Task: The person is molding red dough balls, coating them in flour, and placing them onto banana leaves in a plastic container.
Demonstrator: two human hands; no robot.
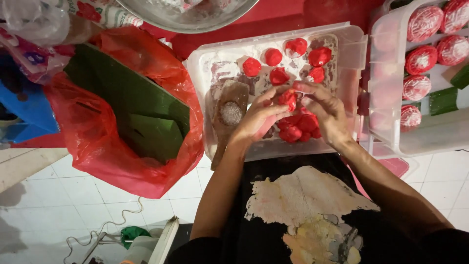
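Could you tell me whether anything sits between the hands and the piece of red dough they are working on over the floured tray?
Nothing visible does. The left hand and right hand both already touch the red dough piece, pinching it between the fingertips above the floured tray. The wooden mould lies to the left, apart from the dough piece.

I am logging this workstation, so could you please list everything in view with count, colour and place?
Dough balls: about six, red, loose in floured tray.
Dough piece: one, red, between both hands.
Dough heap: red, under the hands.
Tray: one, clear plastic, centre.
Wooden mould: one, brown, tray's left side.
Wrapped cakes: about seven, red, right container.
Red bag: one, holding green leaves, left.
Metal bowl: one, top.
Left hand: pinching dough.
Right hand: pinching dough.
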